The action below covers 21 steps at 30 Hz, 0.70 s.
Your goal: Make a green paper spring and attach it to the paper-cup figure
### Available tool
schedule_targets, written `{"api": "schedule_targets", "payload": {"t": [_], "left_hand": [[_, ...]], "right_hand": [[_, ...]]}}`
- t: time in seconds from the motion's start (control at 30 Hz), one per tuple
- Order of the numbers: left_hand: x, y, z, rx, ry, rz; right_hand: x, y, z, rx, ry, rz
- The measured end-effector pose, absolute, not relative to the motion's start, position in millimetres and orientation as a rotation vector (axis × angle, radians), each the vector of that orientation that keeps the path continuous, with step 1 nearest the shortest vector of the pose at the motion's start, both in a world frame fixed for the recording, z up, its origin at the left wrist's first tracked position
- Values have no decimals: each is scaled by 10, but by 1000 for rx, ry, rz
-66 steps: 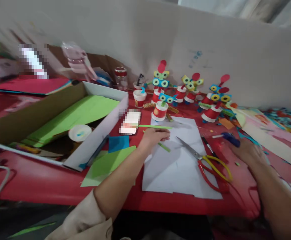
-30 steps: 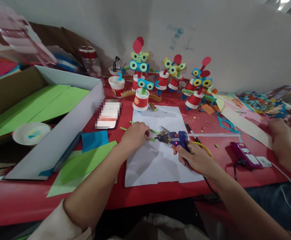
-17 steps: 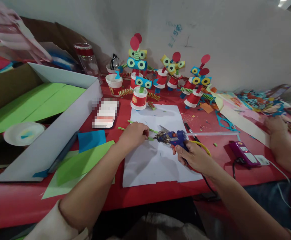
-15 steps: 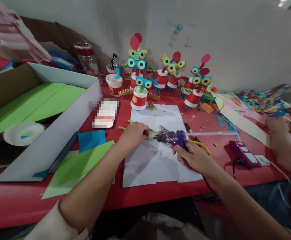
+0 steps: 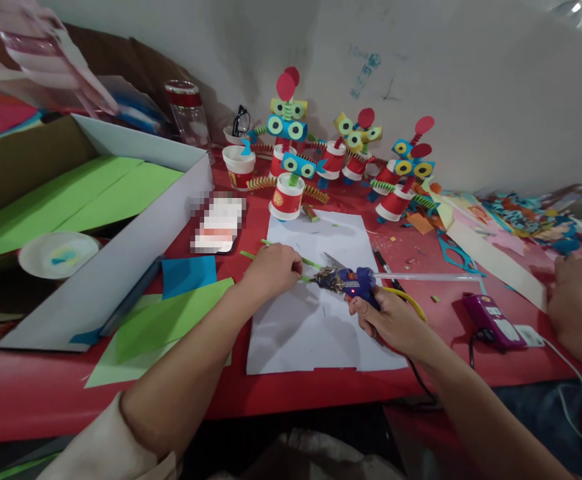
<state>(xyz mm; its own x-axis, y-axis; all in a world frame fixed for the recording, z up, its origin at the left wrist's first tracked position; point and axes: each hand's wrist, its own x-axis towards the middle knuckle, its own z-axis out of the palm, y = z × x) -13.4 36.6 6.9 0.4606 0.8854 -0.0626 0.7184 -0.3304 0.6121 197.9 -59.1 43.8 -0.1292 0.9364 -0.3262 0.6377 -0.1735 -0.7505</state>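
Note:
My left hand pinches a thin green paper strip above a white sheet. In my right hand is a blue glue gun, its clear glue stick pointing right. The gun's dark, crusted nozzle meets the strip's end near my left fingertips; the exact contact is too small to tell. Scissors lie partly hidden behind the gun. Another green strip end sticks out left of my left hand.
Several paper-cup figures stand at the back. On the left are a box, a phone and coloured paper. A purple device and another person's hand are at the right.
The view has shifted slightly, so the table items appear further right. Both hands keep their hold, and the nozzle remains close to the left fingertips.

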Motion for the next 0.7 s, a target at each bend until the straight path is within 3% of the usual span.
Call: {"api": "schedule_targets", "payload": {"t": [0.7], "left_hand": [[-114,351,112,2202,1370,272]], "right_hand": [[2008,-601,432,-1796,-1736,1215]]}}
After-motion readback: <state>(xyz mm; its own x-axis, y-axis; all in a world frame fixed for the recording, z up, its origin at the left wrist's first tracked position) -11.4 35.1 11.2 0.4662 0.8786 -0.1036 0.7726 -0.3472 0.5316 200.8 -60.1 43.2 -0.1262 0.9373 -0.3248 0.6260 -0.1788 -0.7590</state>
